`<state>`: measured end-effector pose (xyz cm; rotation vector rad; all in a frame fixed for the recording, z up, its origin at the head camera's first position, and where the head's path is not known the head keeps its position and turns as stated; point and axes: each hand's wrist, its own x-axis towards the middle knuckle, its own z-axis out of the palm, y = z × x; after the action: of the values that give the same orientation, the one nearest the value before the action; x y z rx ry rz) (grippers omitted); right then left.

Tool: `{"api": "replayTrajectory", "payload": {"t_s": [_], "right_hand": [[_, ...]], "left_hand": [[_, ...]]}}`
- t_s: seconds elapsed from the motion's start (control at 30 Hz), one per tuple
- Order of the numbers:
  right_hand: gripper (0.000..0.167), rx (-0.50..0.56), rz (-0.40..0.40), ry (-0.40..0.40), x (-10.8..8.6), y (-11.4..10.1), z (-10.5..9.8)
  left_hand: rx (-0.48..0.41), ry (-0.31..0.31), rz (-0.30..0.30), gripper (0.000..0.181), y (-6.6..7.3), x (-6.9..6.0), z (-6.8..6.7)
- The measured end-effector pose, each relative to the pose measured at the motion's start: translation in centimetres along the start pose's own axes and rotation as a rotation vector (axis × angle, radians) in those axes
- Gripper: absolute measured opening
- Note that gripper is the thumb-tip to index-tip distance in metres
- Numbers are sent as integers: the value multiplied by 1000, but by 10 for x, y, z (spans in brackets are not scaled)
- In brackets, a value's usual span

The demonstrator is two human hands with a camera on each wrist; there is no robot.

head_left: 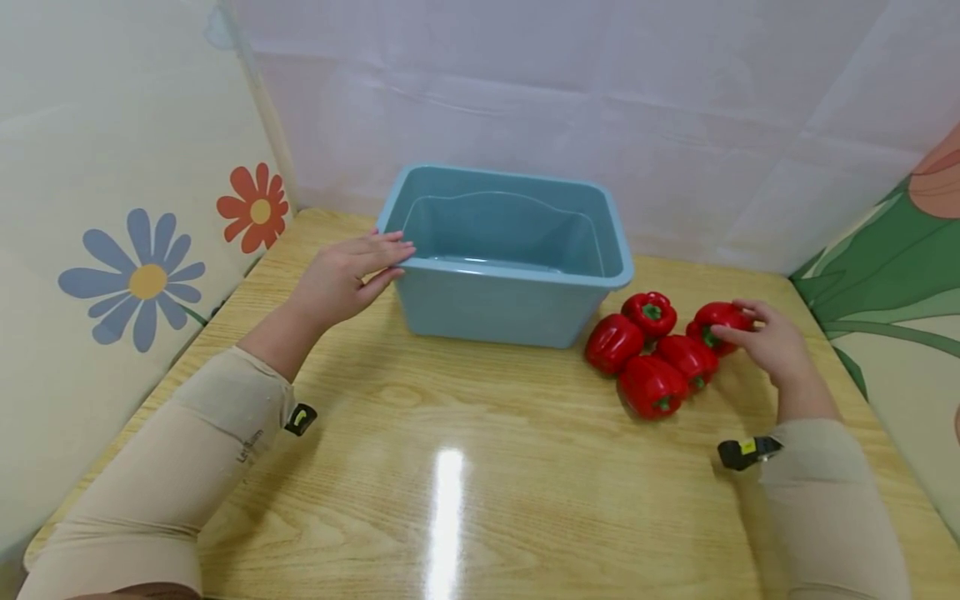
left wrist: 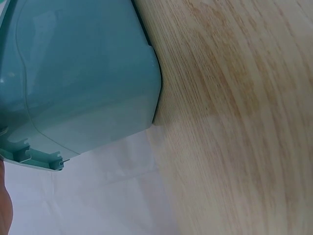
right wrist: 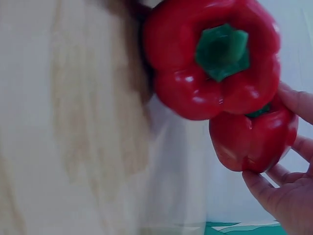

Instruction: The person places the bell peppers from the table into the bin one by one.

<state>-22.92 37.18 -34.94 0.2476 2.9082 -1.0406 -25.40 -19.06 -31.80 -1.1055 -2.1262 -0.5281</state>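
Observation:
An empty light-blue bin (head_left: 502, 304) stands at the back of the table. My left hand (head_left: 352, 271) rests on its front left rim corner, fingers fairly straight; in the left wrist view the bin's side (left wrist: 93, 73) shows with a bit of the hand (left wrist: 4, 200) at the edge. Several red peppers lie in a cluster right of the bin, among them a front one (head_left: 652, 386). My right hand (head_left: 776, 342) has thumb and fingers around the rightmost pepper (head_left: 722, 321). The right wrist view shows that pepper (right wrist: 254, 139) between the fingers of the hand (right wrist: 293, 191), behind a nearer pepper (right wrist: 181, 58).
The wooden table (head_left: 360, 483) extends in front of the bin. A white sheet (head_left: 480, 92) hangs behind it. Flower-printed panels stand at the left (head_left: 75, 183) and right (head_left: 900, 275). A small black device sits on each wrist.

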Motion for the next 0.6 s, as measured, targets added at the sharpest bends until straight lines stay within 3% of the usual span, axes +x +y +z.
{"api": "replayTrajectory", "payload": {"t_s": [0.27,0.6], "right_hand": [[89,14,-5,16,0,-13,-6],[81,66,-97,62,-4,-39,-15]], "left_hand": [[-34,2,-23,44,0,0,0],[-15,-2,-29,45,0,-1,0]]}}
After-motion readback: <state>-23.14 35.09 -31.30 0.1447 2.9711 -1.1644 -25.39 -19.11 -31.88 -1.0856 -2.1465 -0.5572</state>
